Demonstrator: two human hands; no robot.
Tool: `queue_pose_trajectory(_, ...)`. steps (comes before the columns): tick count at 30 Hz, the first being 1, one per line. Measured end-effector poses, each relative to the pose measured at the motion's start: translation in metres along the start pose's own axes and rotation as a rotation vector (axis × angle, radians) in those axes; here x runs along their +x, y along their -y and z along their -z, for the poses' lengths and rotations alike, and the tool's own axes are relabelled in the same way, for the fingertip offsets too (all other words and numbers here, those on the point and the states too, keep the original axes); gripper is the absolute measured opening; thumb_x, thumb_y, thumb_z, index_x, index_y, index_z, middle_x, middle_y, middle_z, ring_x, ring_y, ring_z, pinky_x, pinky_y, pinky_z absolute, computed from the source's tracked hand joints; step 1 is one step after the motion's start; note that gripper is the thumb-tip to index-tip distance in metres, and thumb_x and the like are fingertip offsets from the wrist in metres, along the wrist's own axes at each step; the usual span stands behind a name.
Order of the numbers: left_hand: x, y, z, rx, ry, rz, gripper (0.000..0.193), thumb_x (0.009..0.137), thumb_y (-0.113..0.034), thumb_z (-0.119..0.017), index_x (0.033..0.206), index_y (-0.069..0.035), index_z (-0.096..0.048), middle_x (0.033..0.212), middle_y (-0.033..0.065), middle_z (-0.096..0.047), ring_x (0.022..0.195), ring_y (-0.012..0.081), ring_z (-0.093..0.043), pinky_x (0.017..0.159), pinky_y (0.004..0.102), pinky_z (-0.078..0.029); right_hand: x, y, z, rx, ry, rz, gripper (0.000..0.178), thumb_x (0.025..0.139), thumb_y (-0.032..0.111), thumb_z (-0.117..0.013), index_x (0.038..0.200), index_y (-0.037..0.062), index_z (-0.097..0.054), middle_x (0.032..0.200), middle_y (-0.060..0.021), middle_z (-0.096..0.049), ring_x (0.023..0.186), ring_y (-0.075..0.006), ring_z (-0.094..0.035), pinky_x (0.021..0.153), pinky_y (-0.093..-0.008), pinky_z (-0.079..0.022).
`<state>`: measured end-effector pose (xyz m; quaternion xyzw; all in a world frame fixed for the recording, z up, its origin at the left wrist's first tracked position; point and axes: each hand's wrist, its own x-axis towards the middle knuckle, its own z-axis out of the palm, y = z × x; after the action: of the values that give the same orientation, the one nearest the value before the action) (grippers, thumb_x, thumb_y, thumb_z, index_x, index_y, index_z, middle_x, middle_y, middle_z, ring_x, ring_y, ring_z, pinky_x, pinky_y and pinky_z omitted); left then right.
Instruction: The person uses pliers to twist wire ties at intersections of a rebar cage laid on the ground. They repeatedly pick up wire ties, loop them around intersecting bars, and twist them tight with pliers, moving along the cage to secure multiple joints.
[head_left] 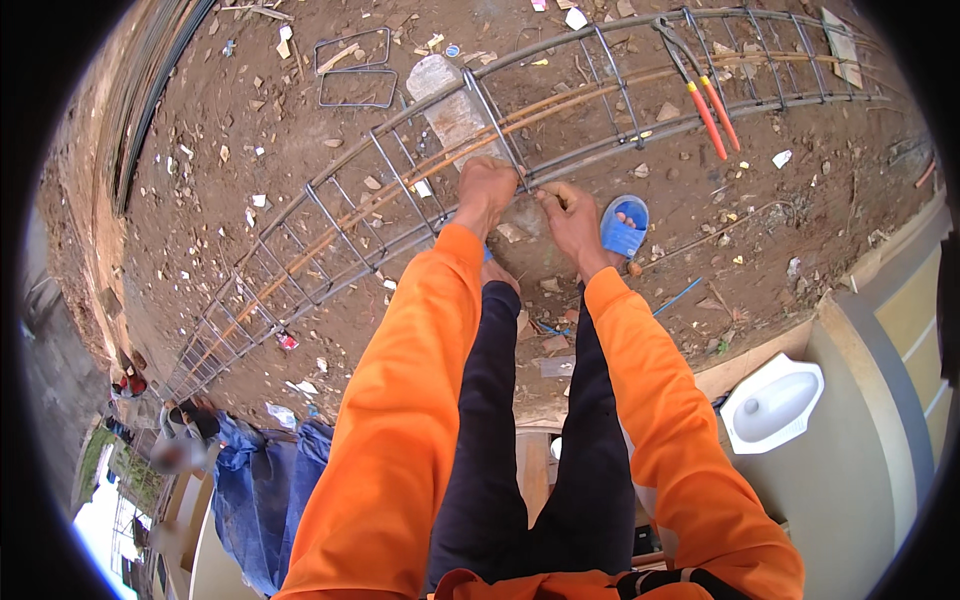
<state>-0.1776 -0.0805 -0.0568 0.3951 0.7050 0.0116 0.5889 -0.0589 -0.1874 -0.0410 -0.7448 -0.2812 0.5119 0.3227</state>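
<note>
Rebar cage point(400, 190) on bare dirt, left hand point(487, 190) fisted on its near bar; right hand point(572, 222) pinching beside it

Bright, even daylight, soft faint shadows, no harsh glare, sharp centre, strong fisheye bending toward a black circular rim, long grey steel rebar cage point(520, 130) curving, lower-left corner blurred

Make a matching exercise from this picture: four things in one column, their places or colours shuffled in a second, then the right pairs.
Things:
1. pliers
2. sandal
3. left hand
4. loose stirrups

Places or colours:
A. blue, by the right hand
B. on the soil beyond the rebar cage
C. red handles, lying across the cage
D. gripping a cage bar

Pairs: 1-C, 2-A, 3-D, 4-B
</note>
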Motion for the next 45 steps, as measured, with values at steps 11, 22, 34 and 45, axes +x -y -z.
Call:
queue_pose_trajectory(11,-0.053,0.031,-0.013,-0.381,-0.16,-0.302,0.006,0.087,-0.008,-0.069,0.092,-0.003,-0.069,0.089,0.0048,-0.069,0.085,0.0139,-0.062,0.078,0.0292,-0.048,-0.064,0.019,-0.023,0.565,-0.115,-0.4,0.027,0.094,0.009,-0.062,0.118,-0.0022,-0.068,0.077,-0.0004,-0.065,0.063,-0.0046,-0.051,0.055,-0.0228,-0.041)
queue_pose_trajectory(22,-0.066,0.021,0.037,0.268,0.254,-0.864,0.034,0.095,-0.025,-0.053,0.113,0.0,-0.069,0.115,0.0191,-0.062,0.114,0.0351,-0.056,0.101,0.0403,-0.042,-0.067,0.038,-0.045,-0.052,-0.038,-0.032,0.02,0.09,0.014,-0.06,0.099,-0.0014,-0.069,0.082,-0.0217,-0.069,0.076,-0.0349,-0.069,0.066,-0.043,-0.052)
queue_pose_trajectory(34,-0.065,0.027,0.004,0.221,-0.151,-0.893,0.044,0.079,-0.007,-0.072,0.119,-0.003,-0.055,0.103,0.0152,-0.065,0.099,0.0329,-0.062,0.089,0.0397,-0.046,0.028,0.066,0.043,-0.65,0.091,0.179,0.011,0.081,0.009,-0.062,0.086,0.0,-0.066,0.079,-0.0238,-0.068,0.073,-0.0382,-0.068,0.067,-0.0467,-0.054)
queue_pose_trajectory(45,-0.067,0.015,-0.004,-0.058,-0.103,-0.479,0.043,0.079,-0.02,-0.077,0.111,-0.002,-0.055,0.095,0.0105,-0.063,0.094,0.022,-0.061,0.086,0.037,-0.048,-0.046,0.035,0.024,0.294,0.341,-0.485,0.019,0.093,0.016,-0.062,0.105,0.0016,-0.064,0.071,-0.0103,-0.067,0.06,-0.0162,-0.063,0.054,-0.0293,-0.049)
